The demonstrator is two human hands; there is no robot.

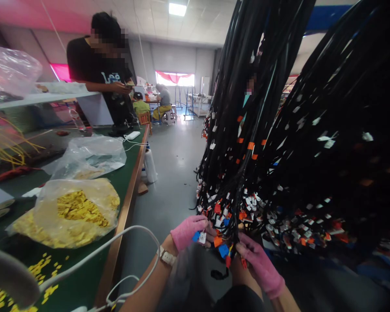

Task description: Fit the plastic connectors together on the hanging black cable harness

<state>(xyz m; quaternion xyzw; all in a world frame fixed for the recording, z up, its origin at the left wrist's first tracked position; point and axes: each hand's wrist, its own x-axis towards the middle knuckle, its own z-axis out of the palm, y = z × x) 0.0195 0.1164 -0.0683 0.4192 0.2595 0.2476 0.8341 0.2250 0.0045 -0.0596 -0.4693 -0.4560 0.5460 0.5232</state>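
Observation:
Large bundles of black cables [240,108] hang in front of me, with white, orange, red and blue tags and connectors at their lower ends. My left hand [192,232], in a pink glove with bare fingertips, pinches a thin wire end beside a white tag [202,237] and a blue tag [196,236]. My right hand [258,262], gloved the same way, has its thumb and fingers closed round the lower end of one black cable harness [235,225]. Between the hands dangle a blue connector [223,250] and an orange tag [217,241]. Some fingers are hidden by wires.
On the left stands a green bench [123,190] with a wooden edge. It bears an opened plastic bag of yellow pieces [81,208], scattered yellow pieces [45,268] and a white cable [126,229]. A person [100,65] stands behind it; others sit farther back.

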